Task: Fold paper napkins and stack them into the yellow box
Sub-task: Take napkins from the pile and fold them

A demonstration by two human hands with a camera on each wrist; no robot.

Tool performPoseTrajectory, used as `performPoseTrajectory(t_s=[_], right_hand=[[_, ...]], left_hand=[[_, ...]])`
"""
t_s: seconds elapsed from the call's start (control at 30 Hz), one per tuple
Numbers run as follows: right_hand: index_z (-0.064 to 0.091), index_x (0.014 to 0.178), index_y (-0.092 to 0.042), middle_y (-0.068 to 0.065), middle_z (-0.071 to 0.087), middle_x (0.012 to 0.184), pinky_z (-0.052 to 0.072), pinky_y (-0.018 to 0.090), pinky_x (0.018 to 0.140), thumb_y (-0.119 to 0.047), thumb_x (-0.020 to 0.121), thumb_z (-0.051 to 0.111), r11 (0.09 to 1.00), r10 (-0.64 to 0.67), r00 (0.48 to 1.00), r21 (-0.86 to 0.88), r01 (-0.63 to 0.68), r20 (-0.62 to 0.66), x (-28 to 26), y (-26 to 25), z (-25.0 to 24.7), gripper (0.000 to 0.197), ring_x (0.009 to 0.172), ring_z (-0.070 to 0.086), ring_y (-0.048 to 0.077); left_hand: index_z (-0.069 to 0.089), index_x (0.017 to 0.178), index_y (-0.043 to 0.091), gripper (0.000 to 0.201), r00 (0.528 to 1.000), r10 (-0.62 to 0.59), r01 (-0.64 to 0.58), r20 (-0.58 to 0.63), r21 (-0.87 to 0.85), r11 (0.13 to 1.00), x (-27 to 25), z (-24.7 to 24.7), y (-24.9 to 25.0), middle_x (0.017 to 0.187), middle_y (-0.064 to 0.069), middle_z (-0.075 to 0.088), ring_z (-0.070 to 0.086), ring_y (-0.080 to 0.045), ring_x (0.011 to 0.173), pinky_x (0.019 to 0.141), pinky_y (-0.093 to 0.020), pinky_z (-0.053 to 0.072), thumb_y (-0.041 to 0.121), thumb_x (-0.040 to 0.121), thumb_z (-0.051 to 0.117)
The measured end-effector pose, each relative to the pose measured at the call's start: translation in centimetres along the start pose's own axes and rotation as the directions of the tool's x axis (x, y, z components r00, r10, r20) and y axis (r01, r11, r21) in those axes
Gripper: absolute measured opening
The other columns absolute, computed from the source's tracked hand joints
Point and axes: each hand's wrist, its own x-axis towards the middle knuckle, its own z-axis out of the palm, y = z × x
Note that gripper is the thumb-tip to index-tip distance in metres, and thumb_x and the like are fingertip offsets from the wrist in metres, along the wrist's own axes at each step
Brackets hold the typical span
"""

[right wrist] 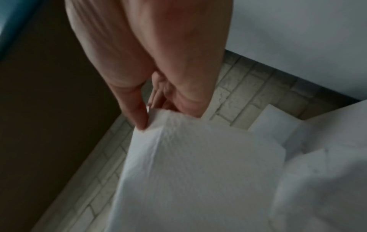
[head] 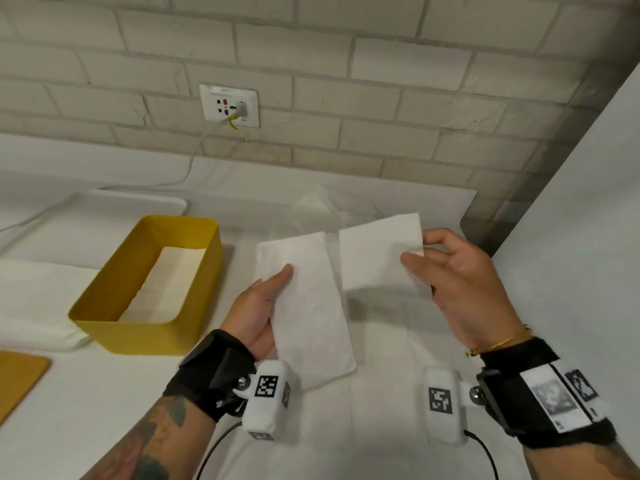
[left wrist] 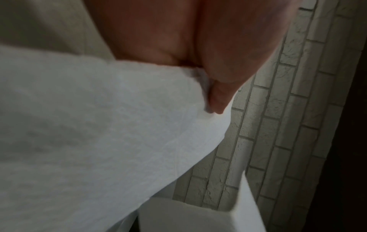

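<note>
From my feed, the left hand [head: 258,306] grips a long folded white paper napkin [head: 308,306] nearest us, my right hand [head: 460,278] pinches a second squarish white napkin [head: 377,251] just right of it, and the yellow rectangular box [head: 152,289] sits left, napkin [head: 169,282] inside.

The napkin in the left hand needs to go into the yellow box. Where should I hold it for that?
Judging by its pose, keep the left hand pinching the long left edge of that napkin, thumb on top. It is a long narrow strip matching the yellow box opening, so supporting its middle should stop the ends drooping. Approach the box from the right.
</note>
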Motion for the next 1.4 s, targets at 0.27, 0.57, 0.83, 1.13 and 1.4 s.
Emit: performPoseTrajectory(t_s=[0.27, 0.57, 0.83, 1.13, 1.4], right_hand=[[0.066, 0.110, -0.009, 0.013, 0.078, 0.100, 0.059, 0.031, 0.070, -0.005, 0.088, 0.069, 0.972, 0.122, 0.984, 0.185, -0.145, 0.130, 0.4, 0.9, 4.3, 0.023, 0.088, 0.076, 0.024], [0.068, 0.107, -0.010, 0.006, 0.080, 0.093, 0.058, 0.037, 0.083, -0.006, 0.092, 0.071, 0.970, 0.241, 0.970, 0.003, -0.241, -0.010, 1.4, 5.2, 6.4, 0.016, 0.090, 0.076, 0.024], [0.068, 0.105, -0.015, 0.003, 0.079, 0.093, 0.057, 0.046, 0.096, -0.012, 0.091, 0.074, 0.970, 0.223, 0.973, -0.083, -0.227, -0.050, 1.8, 5.7, 6.9, 0.016, 0.097, 0.074, 0.025], [0.071, 0.103, -0.016, 0.000, 0.080, 0.096, 0.061, 0.045, 0.089, -0.007, 0.080, 0.083, 0.922, 0.351, 0.927, -0.221, -0.318, 0.130, -1.5, 7.3, 6.7, 0.027, 0.090, 0.077, 0.021], [0.066, 0.093, -0.002, 0.015, 0.076, 0.080, 0.059, 0.031, 0.062, -0.002, 0.087, 0.075, 0.825, 0.518, 0.843, -0.348, -0.446, 0.148, -3.1, 7.3, 1.9, 0.010, 0.069, 0.074, 0.026]], left_hand=[[0.069, 0.119, 0.004, 0.027, 0.997, 0.015, -0.017, 0.079, 0.024, 1.000, -0.5, 1.4, -0.8, 0.114, -0.017, 0.075, 0.074, -0.027, 0.099, 0.080, -0.036, 0.062, 0.016, 0.102, 0.051], [0.062, 0.135, 0.013, 0.071, 0.993, -0.029, 0.033, 0.112, -0.035, 0.999, -0.4, 1.2, -1.2, 0.132, -0.017, 0.067, 0.063, -0.031, 0.124, 0.109, -0.046, 0.046, 0.065, 0.101, 0.027], [0.066, 0.126, 0.009, 0.054, 0.996, -0.013, 0.009, 0.094, 0.046, 0.999, -0.5, 1.3, -1.1, 0.123, -0.015, 0.072, 0.069, -0.028, 0.115, 0.106, -0.045, 0.048, 0.052, 0.103, 0.042], [0.063, 0.127, 0.003, 0.048, 0.999, 0.033, -0.031, -0.022, 0.078, 0.996, 0.4, 0.4, 0.0, 0.117, -0.015, 0.074, 0.072, -0.029, 0.108, 0.096, -0.046, 0.054, 0.042, 0.103, 0.053], [0.061, 0.134, 0.011, 0.047, 0.989, 0.105, -0.106, -0.105, -0.002, 0.994, 1.4, -2.5, 1.7, 0.125, -0.009, 0.072, 0.070, -0.025, 0.115, 0.095, -0.044, 0.052, 0.043, 0.101, 0.055]])
